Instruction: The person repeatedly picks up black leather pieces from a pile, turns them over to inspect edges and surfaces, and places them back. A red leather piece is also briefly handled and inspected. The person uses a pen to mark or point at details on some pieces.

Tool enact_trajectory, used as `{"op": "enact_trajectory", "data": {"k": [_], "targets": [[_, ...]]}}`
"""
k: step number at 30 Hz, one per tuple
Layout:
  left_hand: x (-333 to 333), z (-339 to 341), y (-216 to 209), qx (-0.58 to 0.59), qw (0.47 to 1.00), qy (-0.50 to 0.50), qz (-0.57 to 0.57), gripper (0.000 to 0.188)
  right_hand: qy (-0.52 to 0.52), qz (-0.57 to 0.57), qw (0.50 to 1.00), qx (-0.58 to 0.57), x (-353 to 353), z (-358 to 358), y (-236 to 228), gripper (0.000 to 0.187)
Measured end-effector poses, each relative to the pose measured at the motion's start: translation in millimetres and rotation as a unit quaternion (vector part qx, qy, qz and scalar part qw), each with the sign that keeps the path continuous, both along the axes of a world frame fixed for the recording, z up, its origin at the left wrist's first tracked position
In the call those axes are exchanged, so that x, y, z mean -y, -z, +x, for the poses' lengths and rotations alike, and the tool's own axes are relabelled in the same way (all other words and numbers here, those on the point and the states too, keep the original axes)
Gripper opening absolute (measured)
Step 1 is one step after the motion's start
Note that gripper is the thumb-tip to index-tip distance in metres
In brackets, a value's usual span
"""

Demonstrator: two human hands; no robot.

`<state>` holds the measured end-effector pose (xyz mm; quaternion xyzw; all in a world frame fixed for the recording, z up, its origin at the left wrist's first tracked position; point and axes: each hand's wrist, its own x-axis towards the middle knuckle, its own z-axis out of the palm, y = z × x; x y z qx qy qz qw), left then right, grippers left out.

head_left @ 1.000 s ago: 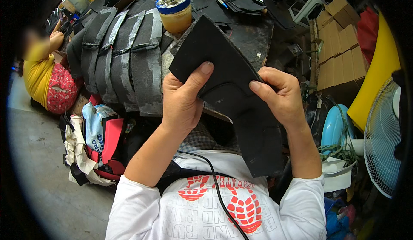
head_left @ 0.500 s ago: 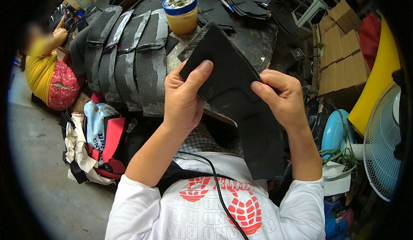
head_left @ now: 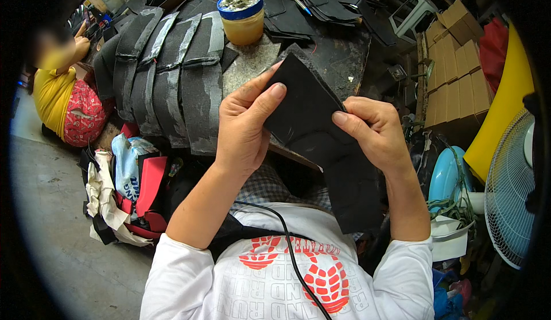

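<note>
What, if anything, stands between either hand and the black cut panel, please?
Nothing visible does: the left hand grips the black cut panel at its left edge, thumb on top, and the right hand pinches its right edge, both touching it directly.

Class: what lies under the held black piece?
Below the black piece, parts of the table, checked cloth and white shirt show past its edges; whatever it covers cannot be seen.
</note>
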<state>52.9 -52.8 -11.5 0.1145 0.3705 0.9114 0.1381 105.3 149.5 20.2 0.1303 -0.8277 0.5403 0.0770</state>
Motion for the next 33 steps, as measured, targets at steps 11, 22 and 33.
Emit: {"op": "enact_trajectory", "data": {"k": [11, 22, 33], "targets": [[-3, 3, 4, -0.014, 1.000, -0.006, -0.021, 0.030, 0.003, -0.012, 0.999, 0.034, 0, -2, -1, 0.020], [-3, 7, -7, -0.095, 0.988, -0.057, -0.112, 0.045, -0.002, -0.069, 0.996, 0.057, 0, 0, 4, 0.018], [12, -24, -23, -0.033, 0.978, 0.115, -0.173, 0.044, -0.011, -0.062, 0.998, -0.001, 2, 4, 11, 0.016]]}}
